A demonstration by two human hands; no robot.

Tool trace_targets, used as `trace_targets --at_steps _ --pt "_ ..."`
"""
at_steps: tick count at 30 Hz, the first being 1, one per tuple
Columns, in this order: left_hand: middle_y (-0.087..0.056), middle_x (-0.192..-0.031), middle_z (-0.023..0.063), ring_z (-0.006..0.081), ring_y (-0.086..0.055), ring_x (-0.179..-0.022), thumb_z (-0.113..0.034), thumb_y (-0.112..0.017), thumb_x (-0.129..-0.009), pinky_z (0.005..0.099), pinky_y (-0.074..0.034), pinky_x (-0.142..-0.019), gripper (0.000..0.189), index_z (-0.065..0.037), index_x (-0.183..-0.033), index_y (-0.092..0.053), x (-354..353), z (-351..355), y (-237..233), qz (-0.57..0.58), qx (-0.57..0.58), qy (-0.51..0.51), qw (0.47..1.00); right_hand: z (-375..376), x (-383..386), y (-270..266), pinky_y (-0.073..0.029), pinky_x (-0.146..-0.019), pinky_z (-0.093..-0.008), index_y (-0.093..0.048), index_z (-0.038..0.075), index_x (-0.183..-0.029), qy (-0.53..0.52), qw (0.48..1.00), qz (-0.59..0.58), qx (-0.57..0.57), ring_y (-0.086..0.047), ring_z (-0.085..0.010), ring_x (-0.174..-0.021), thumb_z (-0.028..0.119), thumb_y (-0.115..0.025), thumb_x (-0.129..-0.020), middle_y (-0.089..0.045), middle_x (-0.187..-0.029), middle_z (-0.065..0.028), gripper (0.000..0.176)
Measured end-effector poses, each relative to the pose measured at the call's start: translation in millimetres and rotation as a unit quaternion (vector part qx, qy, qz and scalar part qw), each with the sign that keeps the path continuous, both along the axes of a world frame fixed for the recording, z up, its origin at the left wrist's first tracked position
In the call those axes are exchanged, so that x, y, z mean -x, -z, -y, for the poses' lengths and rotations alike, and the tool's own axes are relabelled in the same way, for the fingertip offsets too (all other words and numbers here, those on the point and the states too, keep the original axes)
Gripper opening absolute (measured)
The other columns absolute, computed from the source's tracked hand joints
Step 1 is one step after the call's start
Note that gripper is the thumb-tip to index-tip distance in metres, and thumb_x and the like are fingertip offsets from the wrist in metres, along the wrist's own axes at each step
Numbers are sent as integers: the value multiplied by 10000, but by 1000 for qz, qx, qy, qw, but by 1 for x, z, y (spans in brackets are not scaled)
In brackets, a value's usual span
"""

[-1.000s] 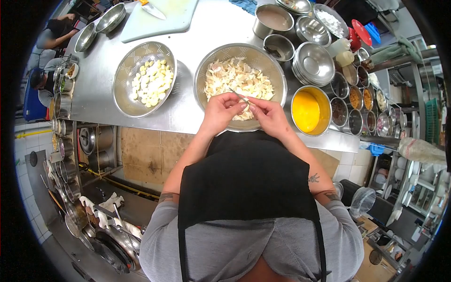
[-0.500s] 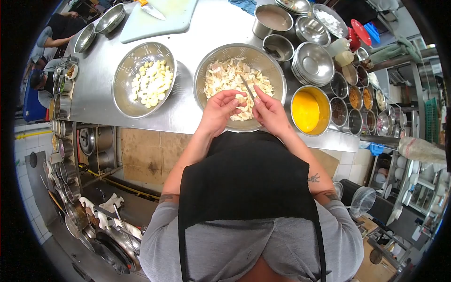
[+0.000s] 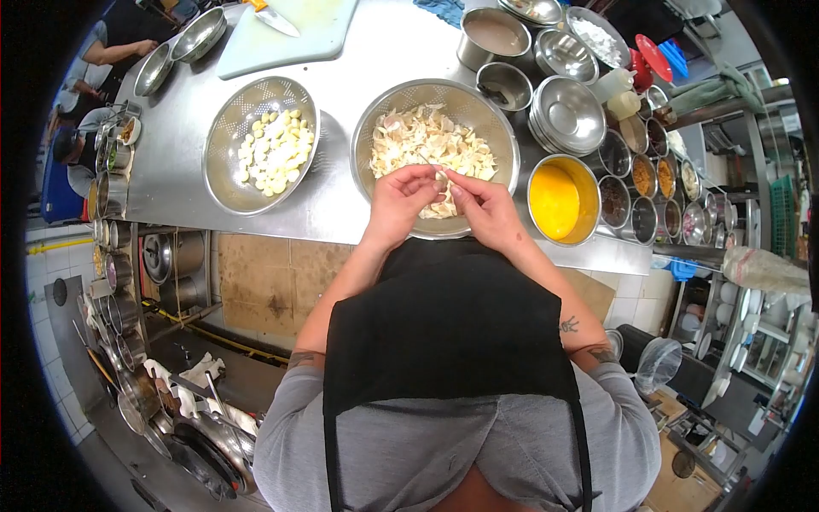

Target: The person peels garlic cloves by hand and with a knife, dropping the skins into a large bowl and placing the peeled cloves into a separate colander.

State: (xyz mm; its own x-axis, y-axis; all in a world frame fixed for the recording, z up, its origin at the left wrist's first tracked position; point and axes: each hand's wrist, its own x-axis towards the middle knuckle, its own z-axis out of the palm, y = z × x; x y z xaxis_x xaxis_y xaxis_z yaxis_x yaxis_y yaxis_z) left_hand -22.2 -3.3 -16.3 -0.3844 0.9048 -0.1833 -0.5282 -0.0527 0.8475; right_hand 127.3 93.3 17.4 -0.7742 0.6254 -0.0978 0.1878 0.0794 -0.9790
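Both of my hands meet over the near edge of a perforated metal colander (image 3: 505,136) heaped with garlic cloves and papery skins (image 3: 426,136). My left hand (image 3: 396,205) is closed, pinching a pale garlic clove (image 3: 441,177) between thumb and fingers. Against that clove, the fingers of my right hand (image 3: 488,209) are closed around a small knife; only a thin bit of its blade (image 3: 425,159) shows, pointing up and left, and its handle is hidden. On the left, a second colander (image 3: 223,162) contains peeled garlic cloves (image 3: 277,152).
A pot of yellow liquid (image 3: 554,198) stands right of the colander, near stacked metal bowls (image 3: 570,117). Further right are several containers of ingredients. A knife with an orange handle (image 3: 277,20) lies on a cutting board (image 3: 311,38). Another person's arm (image 3: 119,53) is at far left.
My right hand has brought the knife left and down to the clove, so the blade shows less. My left hand stays nearly in place. The person at far left has moved.
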Motion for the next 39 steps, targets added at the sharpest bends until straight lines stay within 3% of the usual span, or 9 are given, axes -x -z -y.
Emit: trace_targets --at_steps 8,11,14,17,23,26,29,35,39 --pt "-668 -1010 110 157 -659 -893 27 -600 -891 290 -574 -795 251 43 -1141 -589 -4 -2 -6 0 0 5 1000 -9 -2 -4 -396 -549 -206 -596 -4 -1246 35 983 -18 180 -453 -50 -592 107 -527 -982 -524 -666 31 294" --pt "-654 -1038 106 169 -656 -905 23 -596 -898 304 -571 -815 243 24 -1141 -583 -3 -2 -8 11 12 -12 1000 -10 -3 0 -394 -544 -204 -585 1 -1262 34 987 -10 158 -454 -44 -589 106 -536 -978 -523 -663 36 307" --pt "-643 -1047 97 183 -649 -930 -3 -600 -910 330 -558 -850 222 3 -1131 -578 -2 -2 -5 84 -16 -34 996 0 1 6 -403 -539 -212 -584 9 -1267 49 998 -36 19 -457 -41 -575 112 -576 -955 -518 -645 30 329" --pt "-643 -1038 89 191 -638 -962 -35 -599 -923 352 -542 -874 199 -16 -1120 -579 1 -3 0 157 -43 -36 986 0 1 1 -428 -549 -232 -590 28 -1265 30 997 -4 -70 -500 -65 -576 116 -619 -920 -585 -670 -27 357" --pt "-644 -1029 92 188 -643 -950 -6 -599 -913 341 -554 -849 189 0 -1101 -579 -2 -3 -7 130 -38 -25 990 -1 1 -13 -467 -582 -267 -617 51 -1232 6 990 36 -139 -572 -131 -595 109 -650 -886 -667 -776 -142 352" --pt "-650 -1025 93 179 -642 -950 4 -595 -910 330 -556 -840 191 5 -1101 -586 -2 -4 -7 122 -36 -25 992 -2 2 -9 -466 -591 -247 -626 32 -1214 16 988 6 -156 -564 -101 -610 109 -638 -903 -682 -783 -113 321" --pt "-650 -1026 92 172 -643 -950 13 -592 -907 320 -558 -828 211 8 -1118 -588 -2 -2 -6 126 -29 -23 991 -2 0 3 -453 -590 -225 -617 13 -1222 34 998 -21 -53 -535 -65 -618 102 -616 -925 -679 -786 -59 310" --pt "-653 -1021 103 193 -646 -967 11 -588 -911 330 -546 -842 246 7 -1157 -583 -1 -1 -13 124 -18 -7 992 -10 -1 5 -424 -569 -215 -570 12 -1283 65 997 -39 17 -471 -39 -594 90 -610 -927 -601 -716 5 367" --pt "-651 -1033 92 172 -641 -953 14 -599 -903 318 -542 -828 269 6 -1171 -584 -1 -1 -2 121 -39 -23 992 -4 -3 -8 -427 -562 -235 -551 18 -1305 26 997 1 -70 -488 -62 -586 88 -624 -904 -595 -689 -31 414"
